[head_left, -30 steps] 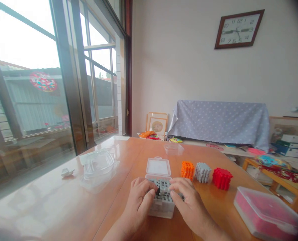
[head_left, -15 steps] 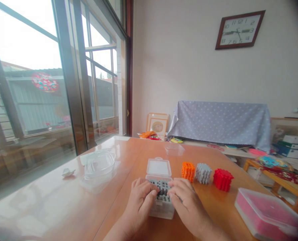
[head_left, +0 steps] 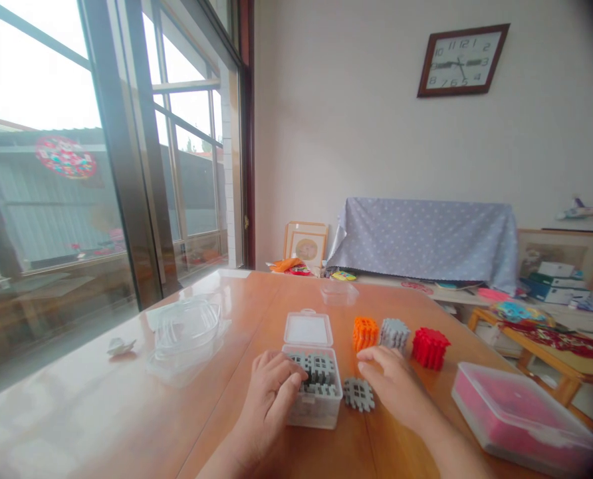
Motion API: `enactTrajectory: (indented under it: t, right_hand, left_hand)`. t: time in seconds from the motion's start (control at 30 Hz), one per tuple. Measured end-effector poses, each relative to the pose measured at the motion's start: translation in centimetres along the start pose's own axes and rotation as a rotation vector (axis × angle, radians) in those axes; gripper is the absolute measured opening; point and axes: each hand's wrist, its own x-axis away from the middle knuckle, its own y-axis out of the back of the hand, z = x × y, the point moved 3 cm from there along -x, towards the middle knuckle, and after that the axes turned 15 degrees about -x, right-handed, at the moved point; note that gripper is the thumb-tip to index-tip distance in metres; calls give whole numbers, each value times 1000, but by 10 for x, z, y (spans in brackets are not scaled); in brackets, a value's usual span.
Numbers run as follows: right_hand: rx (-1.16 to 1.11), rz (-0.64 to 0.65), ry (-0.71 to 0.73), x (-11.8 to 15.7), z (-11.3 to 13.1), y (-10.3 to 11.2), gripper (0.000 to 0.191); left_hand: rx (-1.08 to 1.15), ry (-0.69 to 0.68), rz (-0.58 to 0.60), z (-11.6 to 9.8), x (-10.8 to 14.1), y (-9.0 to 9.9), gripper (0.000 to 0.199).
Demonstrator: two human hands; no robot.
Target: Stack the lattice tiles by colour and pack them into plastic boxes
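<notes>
A clear plastic box with its lid tipped back holds grey notched pieces. My left hand rests at the box's left edge, its fingertips over the pieces; whether it grips one is hidden. To the right of the box, a single grey notched piece lies on the table. My right hand hovers just beside that piece with its fingers apart and nothing in them. Behind it stand an orange stack, a grey stack and a red stack of notched pieces.
A closed clear box with pink contents sits at the right edge of the wooden table. Clear plastic containers and a small crumpled item lie on the left. Another clear tub is at the back.
My right hand has left the box and moved right, its fingers now free. A grey piece now shows on the table beside the box. The camera view has shifted slightly right.
</notes>
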Motion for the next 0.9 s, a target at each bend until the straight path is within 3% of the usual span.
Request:
enactTrajectory:
  t: [0.2,0.37,0.53,0.7,0.8,0.9]
  right_hand:
    - [35,267,-158,12,-26,1,53]
    - [73,340,-178,13,-22,-3,30]
    - [-2,287,-156,10,-19,1,27]
    - [-306,237,-209,8,-26,5,22]
    - [-396,116,-165,2,-23,11,19]
    - [-410,-4,-149,-2,-8,17,31]
  left_hand:
    - [2,6,-42,4,1,1,34]
    - [15,5,-50,5,0,2,35]
    - [30,10,-66,7,-1,3,35]
    - [54,46,-118,13,-1,5,36]
    - [73,88,-169,18,-1,6,39]
    - [86,142,-209,24,-2,7,41]
